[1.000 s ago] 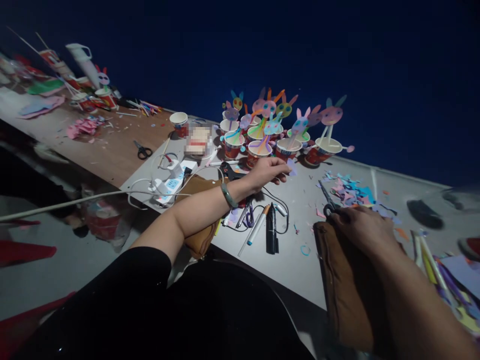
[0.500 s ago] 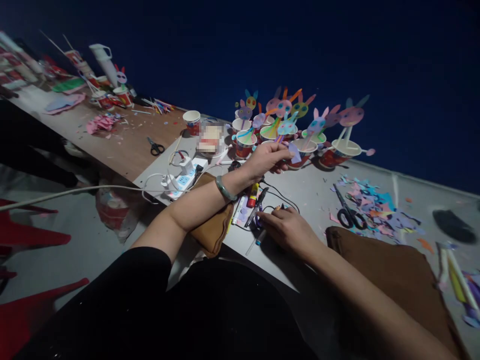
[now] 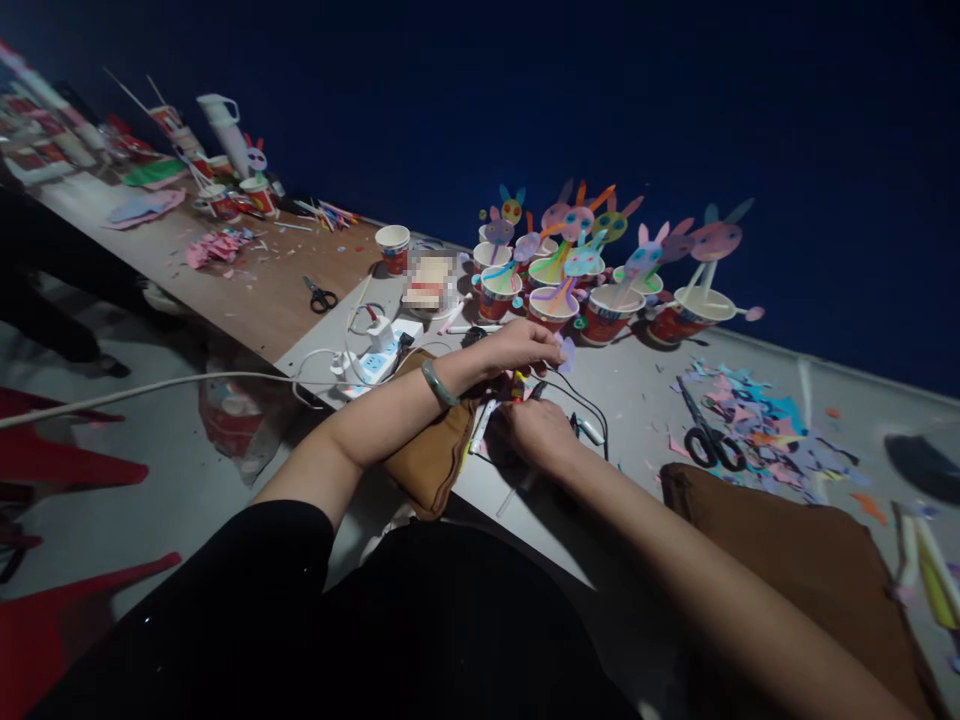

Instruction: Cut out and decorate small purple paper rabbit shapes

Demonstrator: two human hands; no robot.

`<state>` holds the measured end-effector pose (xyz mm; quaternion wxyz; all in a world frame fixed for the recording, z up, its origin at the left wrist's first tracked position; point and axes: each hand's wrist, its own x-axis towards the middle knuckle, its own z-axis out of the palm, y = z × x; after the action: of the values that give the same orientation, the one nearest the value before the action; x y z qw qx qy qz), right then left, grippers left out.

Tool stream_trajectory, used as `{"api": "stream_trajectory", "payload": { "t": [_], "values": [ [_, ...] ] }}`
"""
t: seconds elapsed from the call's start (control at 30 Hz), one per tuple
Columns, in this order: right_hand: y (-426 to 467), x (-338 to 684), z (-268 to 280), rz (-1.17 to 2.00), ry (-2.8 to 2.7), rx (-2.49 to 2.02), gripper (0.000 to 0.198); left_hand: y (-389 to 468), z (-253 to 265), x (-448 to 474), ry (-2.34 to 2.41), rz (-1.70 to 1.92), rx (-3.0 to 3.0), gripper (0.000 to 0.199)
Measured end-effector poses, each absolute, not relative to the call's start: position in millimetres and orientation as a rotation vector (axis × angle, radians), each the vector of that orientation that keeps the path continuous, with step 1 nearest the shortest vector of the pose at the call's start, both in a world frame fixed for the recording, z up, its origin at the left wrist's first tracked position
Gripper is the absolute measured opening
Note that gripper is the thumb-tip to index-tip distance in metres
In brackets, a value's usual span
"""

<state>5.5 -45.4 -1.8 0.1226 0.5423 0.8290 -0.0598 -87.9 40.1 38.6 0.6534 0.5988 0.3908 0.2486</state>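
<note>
A small piece of lilac paper (image 3: 568, 354) is pinched between the thumb and fingertips of my left hand (image 3: 521, 347), above the table and in front of the decorated paper cups. My right hand (image 3: 541, 432) lies low on the table with its fingers curled over the near end of a red and yellow glue stick (image 3: 517, 384). Its fingertips are mostly hidden from me. Beside it are a white strip (image 3: 482, 428), dark cables and a light-coloured marker (image 3: 592, 430). Paper cups (image 3: 611, 312) with rabbit faces on strips stand behind both hands.
Black scissors (image 3: 709, 440) lie by coloured paper scraps (image 3: 780, 430) on the right. A brown cushion (image 3: 787, 570) covers the near right edge; a brown pouch (image 3: 431, 460) is under my left forearm. A power strip (image 3: 386, 350) with a trailing cable sits left. Another person's legs (image 3: 67, 270) show far left.
My left hand has drawn back from the cups and lowered, still pinching the lilac paper. My right hand has moved left and forward onto the glue stick. The view has shifted slightly.
</note>
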Motion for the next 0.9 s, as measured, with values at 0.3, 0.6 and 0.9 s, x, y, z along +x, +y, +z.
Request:
{"api": "stream_trajectory", "payload": {
  "t": [0.3,0.6,0.9],
  "values": [
    [-46,-6,-5,-0.168,2.462,1.683,0.035,52,15,-72,0.884,0.53,1.461,0.012],
    [-68,30,-1,-0.693,2.589,2.012,0.021,56,17,-62,0.928,0.466,1.558,0.015],
    [-98,107,12,-2.194,2.07,2.539,0.032,57,6,-31,0.899,0.365,1.851,0.015]
  ]
}}
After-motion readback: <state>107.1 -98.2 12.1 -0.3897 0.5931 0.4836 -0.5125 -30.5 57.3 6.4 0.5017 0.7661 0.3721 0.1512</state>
